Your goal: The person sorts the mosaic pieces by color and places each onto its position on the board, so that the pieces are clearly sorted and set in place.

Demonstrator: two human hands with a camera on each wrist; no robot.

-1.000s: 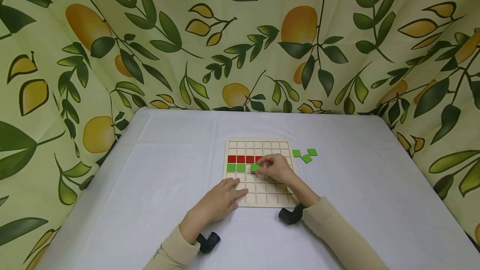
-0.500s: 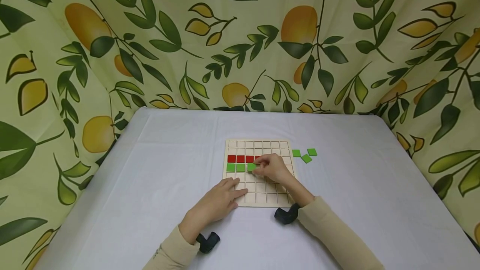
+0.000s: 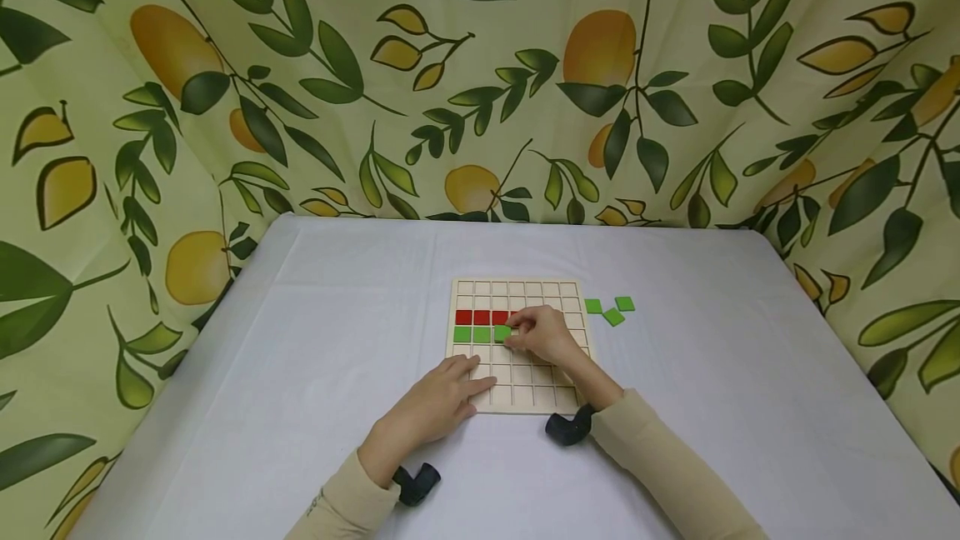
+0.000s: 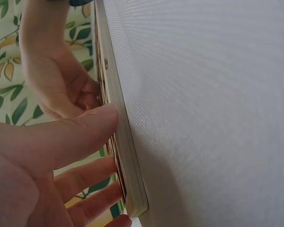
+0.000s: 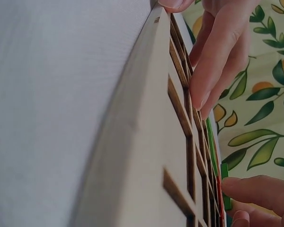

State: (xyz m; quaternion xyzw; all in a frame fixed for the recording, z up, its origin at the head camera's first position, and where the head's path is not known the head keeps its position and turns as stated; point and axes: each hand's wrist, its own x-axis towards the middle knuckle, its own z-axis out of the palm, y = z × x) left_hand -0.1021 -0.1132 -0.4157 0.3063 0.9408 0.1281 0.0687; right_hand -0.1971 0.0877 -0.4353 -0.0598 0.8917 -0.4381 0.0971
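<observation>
A pale wooden grid board (image 3: 522, 375) lies on the table, with a row of red square tiles (image 3: 482, 317) in its cells. Directly below that row sit two green tiles (image 3: 472, 334). To their right, my right hand (image 3: 545, 334) pinches another green tile (image 3: 502, 334) between thumb and finger, over the third cell. In the right wrist view this tile (image 5: 226, 187) stands slightly proud of the board. My left hand (image 3: 437, 398) rests on the board's lower left corner, fingers spread and fairly straight. The left wrist view has its thumb against the board's edge (image 4: 125, 156).
Several loose tiles lie around the board's right side: three green tiles (image 3: 613, 317) are on the white tablecloth (image 3: 337, 315). Behind the table hangs a curtain (image 3: 480, 90) with leaves and fruit. A black device (image 3: 567, 428) is at each wrist.
My right hand has shifted slightly left with the pinched green tile, bringing it next to the two green tiles in the row. My left hand has stayed where it was.
</observation>
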